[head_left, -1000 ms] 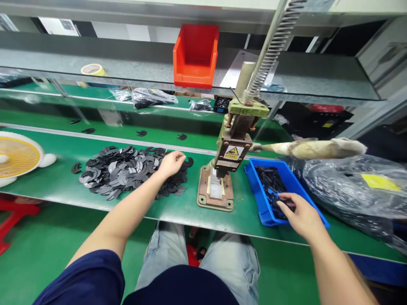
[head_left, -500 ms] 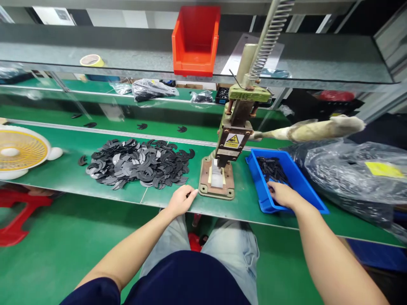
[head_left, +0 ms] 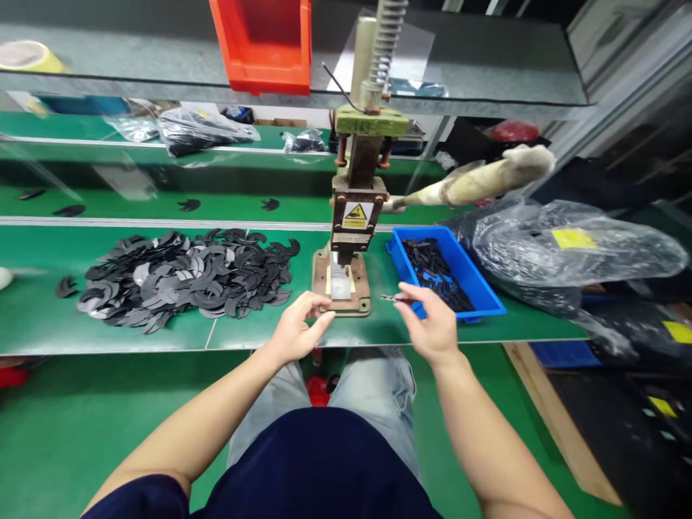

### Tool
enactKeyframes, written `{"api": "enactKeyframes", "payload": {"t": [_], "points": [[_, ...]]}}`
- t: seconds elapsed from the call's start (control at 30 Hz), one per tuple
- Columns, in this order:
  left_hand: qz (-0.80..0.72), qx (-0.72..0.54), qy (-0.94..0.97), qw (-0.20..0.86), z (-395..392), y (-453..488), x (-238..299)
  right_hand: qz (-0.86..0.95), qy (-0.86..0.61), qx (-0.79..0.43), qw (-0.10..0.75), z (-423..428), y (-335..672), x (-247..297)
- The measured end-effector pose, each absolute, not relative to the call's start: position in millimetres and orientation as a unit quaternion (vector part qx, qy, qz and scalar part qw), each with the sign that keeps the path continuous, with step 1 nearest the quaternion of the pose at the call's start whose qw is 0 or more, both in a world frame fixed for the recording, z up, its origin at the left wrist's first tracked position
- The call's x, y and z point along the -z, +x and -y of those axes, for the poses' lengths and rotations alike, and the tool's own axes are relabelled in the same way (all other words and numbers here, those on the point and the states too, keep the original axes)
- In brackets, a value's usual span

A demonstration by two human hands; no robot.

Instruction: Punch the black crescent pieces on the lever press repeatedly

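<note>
My right hand [head_left: 429,317] pinches a small, slim black part [head_left: 393,298] by one end, just left of the blue bin [head_left: 478,311]. Inside that bin lie many similar slim black parts [head_left: 432,270]. My left hand [head_left: 303,326] is at the front left corner of the hand press [head_left: 357,209], thumb and fingers apart with nothing between them. On the press base [head_left: 320,277], under the ram, sits a pale block-like fixture [head_left: 340,282]. To the left of the press spreads a heap of dark curved flat pieces [head_left: 189,277].
A pale wrapped lever [head_left: 476,184] sticks out right of the press. Clear plastic bags [head_left: 562,252] bulge beside the blue bin. Above, a red bin [head_left: 264,50] and a yellow tape roll [head_left: 29,56] sit on the shelf [head_left: 135,50].
My right hand has come out of the blue bin with a slim black part and moved left toward the press. My left hand's fingers have spread near the press base. The view has shifted right.
</note>
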State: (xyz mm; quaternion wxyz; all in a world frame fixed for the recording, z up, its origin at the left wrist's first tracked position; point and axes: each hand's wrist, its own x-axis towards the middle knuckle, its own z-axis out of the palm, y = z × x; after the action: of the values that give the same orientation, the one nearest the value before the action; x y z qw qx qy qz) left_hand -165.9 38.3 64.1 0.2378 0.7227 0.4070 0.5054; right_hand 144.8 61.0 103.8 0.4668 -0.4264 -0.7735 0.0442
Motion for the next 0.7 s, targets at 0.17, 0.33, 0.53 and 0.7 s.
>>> {"api": "enactKeyframes", "payload": {"t": [0.17,0.33,0.53,0.7], "points": [[-0.318,-0.507,0.766,0.235,-35.0,-144.1,-94.8,0.794,-0.348,-0.072,0.492,-36.5,92.2,-90.5],[-0.323,-0.502,0.767,0.236,-29.9,-145.1,-95.4,0.802,-0.335,-0.083,0.488,-38.3,86.6,-84.4],[-0.314,-0.511,0.77,0.22,-27.7,-149.2,-93.5,0.803,-0.334,-0.089,0.486,-40.4,83.0,-79.0],[-0.318,-0.479,0.791,0.209,-35.7,-155.5,-90.9,0.816,-0.333,-0.106,0.461,-43.6,85.6,-82.5]]}}
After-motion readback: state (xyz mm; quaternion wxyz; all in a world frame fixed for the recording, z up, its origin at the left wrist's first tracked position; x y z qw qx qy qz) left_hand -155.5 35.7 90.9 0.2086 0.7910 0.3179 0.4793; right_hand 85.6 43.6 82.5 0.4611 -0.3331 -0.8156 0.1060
